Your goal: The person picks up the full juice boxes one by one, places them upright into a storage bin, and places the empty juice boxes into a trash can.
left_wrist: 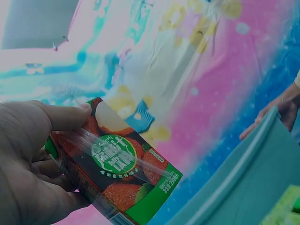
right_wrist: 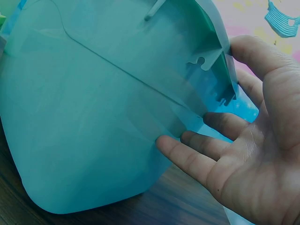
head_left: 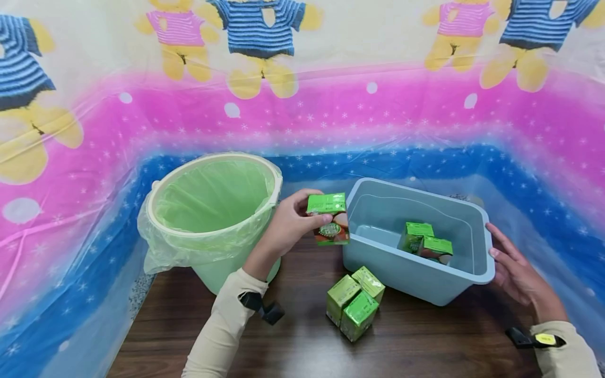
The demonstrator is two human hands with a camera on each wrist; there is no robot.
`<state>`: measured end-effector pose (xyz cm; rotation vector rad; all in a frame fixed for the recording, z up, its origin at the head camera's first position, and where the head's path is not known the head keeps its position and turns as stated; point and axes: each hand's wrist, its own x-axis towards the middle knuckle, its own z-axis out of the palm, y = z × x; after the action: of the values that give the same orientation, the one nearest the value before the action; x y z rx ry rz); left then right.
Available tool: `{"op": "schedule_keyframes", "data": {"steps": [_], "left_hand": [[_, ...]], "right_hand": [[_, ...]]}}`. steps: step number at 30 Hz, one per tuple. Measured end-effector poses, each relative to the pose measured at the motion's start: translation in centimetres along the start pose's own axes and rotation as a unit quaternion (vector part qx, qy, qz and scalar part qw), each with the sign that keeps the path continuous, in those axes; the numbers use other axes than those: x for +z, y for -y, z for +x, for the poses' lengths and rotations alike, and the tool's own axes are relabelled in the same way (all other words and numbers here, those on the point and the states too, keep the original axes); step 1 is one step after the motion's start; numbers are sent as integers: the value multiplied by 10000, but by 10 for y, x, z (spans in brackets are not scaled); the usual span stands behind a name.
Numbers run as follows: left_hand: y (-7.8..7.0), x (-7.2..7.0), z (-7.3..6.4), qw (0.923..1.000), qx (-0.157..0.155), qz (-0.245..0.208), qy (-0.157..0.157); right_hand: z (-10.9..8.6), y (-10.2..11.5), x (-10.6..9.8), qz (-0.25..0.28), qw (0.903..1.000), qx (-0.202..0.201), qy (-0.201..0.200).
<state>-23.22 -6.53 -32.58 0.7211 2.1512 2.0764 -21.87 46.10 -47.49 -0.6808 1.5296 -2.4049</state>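
Note:
My left hand (head_left: pixel 295 218) holds a juice carton (head_left: pixel 331 233) between thumb and fingers, raised at the near left corner of the grey-blue plastic bin (head_left: pixel 397 254). In the left wrist view the carton (left_wrist: pixel 119 159) is tilted, with red fruit pictures and a green label facing out. My right hand (head_left: pixel 522 275) touches the bin's right end with fairly straight fingers. The right wrist view has its fingertips (right_wrist: pixel 168 143) against the end wall below the rim. Two green-topped cartons (head_left: pixel 419 229) lie inside the bin.
Three more green cartons (head_left: pixel 359 315) stand clustered on the dark wooden table (head_left: pixel 302 346), in front of the bin. To the left is a round green bucket (head_left: pixel 208 275) with a clear plastic liner (head_left: pixel 163 252). A patterned pink and blue sheet (head_left: pixel 326 110) surrounds the table.

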Motion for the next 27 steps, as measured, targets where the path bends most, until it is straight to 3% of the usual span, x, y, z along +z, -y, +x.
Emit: {"op": "schedule_keyframes", "data": {"steps": [11, 19, 27], "left_hand": [[-14, 20, 50, 9984, -76, -502, 243], [-5, 30, 88, 9952, -263, -911, 244], [2, 43, 108, 9879, -409, -1405, 512]], "right_hand": [[1, 1, 4, 17, 10000, 28, -10], [0, 0, 3, 45, 9999, -3, -91], [0, 0, 5, 106, 9999, 29, -129]]}}
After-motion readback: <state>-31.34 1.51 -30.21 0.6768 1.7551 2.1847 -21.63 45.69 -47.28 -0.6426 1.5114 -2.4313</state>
